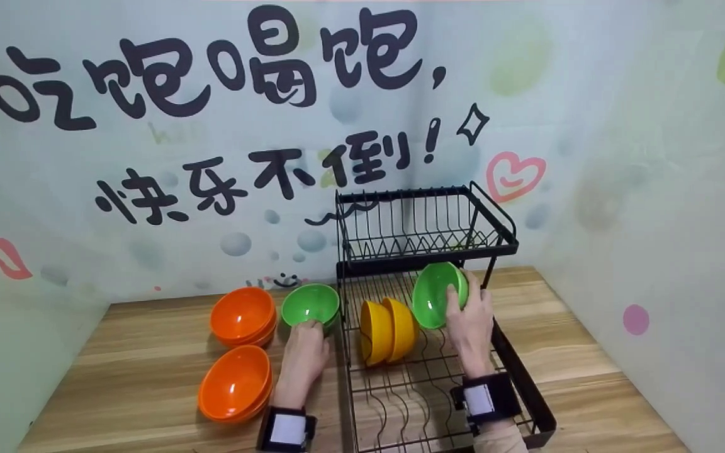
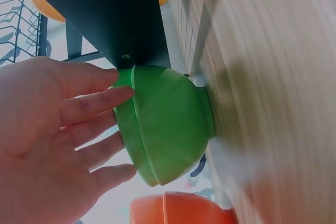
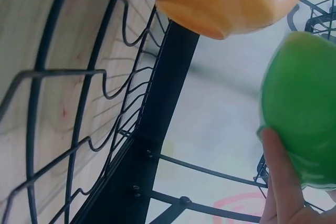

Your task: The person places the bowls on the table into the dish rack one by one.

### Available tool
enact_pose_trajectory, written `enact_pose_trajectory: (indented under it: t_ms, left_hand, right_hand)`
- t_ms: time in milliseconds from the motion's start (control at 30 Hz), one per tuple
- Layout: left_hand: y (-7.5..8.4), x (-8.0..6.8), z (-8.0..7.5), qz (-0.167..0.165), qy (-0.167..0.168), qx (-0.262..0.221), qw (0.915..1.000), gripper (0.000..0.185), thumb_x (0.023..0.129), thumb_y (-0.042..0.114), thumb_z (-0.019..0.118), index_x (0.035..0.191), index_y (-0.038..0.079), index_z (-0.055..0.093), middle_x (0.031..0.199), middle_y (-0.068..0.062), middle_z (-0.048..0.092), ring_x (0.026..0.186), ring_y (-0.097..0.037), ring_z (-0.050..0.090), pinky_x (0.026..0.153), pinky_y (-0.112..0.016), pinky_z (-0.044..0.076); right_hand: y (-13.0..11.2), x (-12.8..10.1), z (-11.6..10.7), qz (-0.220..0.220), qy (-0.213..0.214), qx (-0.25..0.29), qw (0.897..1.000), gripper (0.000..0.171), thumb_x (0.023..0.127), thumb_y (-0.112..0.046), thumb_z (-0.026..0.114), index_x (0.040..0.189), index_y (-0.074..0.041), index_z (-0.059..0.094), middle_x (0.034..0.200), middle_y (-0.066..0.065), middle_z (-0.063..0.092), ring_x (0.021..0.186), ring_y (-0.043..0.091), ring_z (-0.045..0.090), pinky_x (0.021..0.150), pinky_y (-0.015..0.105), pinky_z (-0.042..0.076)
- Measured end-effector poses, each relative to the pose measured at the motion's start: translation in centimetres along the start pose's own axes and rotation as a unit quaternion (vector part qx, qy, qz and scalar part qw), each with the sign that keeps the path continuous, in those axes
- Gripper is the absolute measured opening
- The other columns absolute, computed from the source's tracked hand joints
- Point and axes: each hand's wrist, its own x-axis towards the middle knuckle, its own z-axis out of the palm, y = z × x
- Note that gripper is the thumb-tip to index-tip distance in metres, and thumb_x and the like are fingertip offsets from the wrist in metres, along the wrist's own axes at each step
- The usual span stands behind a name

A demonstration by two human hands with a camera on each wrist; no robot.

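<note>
My right hand (image 1: 471, 321) grips a green bowl (image 1: 428, 297) by its rim, thumb on the inner side and fingers round the outside. The bowl is tilted on its side over the right part of the black dish rack (image 1: 428, 379). Beside it, two yellow bowls (image 1: 373, 333) stand on edge in the lower tier. My left hand (image 1: 306, 355) is at the near rim of the nested green bowls (image 1: 312, 303) on the table. In the left wrist view its fingers (image 2: 107, 103) are extended, tips against the green bowls' side (image 2: 168, 121).
Two stacks of orange bowls, a far one (image 1: 241, 314) and a near one (image 1: 235, 382), sit left of my left hand. The rack's upper tier (image 1: 428, 248) overhangs its back part. A printed wall sheet (image 1: 224, 251) rises behind the wooden table (image 1: 129, 371).
</note>
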Motion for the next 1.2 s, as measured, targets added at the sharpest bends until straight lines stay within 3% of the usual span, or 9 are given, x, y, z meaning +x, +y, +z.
enact_pose_trajectory:
  t_ms: [233, 567, 1000, 1200]
  left_hand:
    - [0.0, 0.0, 0.0, 0.014, 0.007, 0.009, 0.9998, 0.010, 0.072, -0.001, 0.067, 0.079, -0.006, 0.062, 0.082, -0.017, 0.064, 0.078, -0.035, 0.061, 0.079, -0.045, 0.048]
    - [-0.1, 0.1, 0.0, 0.011, 0.010, -0.005, 0.9999, 0.008, 0.073, -0.001, 0.066, 0.078, -0.005, 0.062, 0.080, -0.016, 0.063, 0.076, -0.036, 0.060, 0.077, -0.046, 0.048]
    - [-0.1, 0.0, -0.2, 0.024, 0.019, 0.001, 0.9995, 0.008, 0.071, 0.000, 0.068, 0.075, -0.004, 0.061, 0.076, -0.015, 0.063, 0.072, -0.035, 0.060, 0.073, -0.045, 0.049]
    - [-0.2, 0.0, 0.1, 0.032, 0.034, 0.017, 0.9988, 0.009, 0.070, 0.001, 0.068, 0.072, -0.002, 0.060, 0.074, -0.014, 0.061, 0.070, -0.036, 0.059, 0.071, -0.045, 0.047]
  right_hand:
    - [0.2, 0.1, 0.4, -0.012, 0.013, -0.045, 0.999, 0.052, 0.093, -0.041, 0.050, 0.140, -0.021, 0.042, 0.110, 0.019, 0.044, 0.087, 0.033, 0.053, 0.074, 0.046, 0.049]
    - [0.7, 0.0, 1.2, -0.025, -0.016, -0.105, 0.994, 0.052, 0.090, -0.049, 0.053, 0.137, -0.027, 0.045, 0.106, 0.017, 0.042, 0.083, 0.030, 0.052, 0.065, 0.039, 0.049]
    - [1.2, -0.2, 2.4, -0.056, -0.042, -0.163, 0.984, 0.060, 0.088, -0.056, 0.053, 0.137, -0.022, 0.048, 0.112, 0.022, 0.042, 0.087, 0.034, 0.052, 0.068, 0.043, 0.047]
    - [1.6, -0.3, 2.9, -0.064, -0.065, -0.170, 0.981, 0.063, 0.088, -0.055, 0.054, 0.139, -0.019, 0.046, 0.122, 0.028, 0.040, 0.103, 0.039, 0.050, 0.078, 0.051, 0.050]
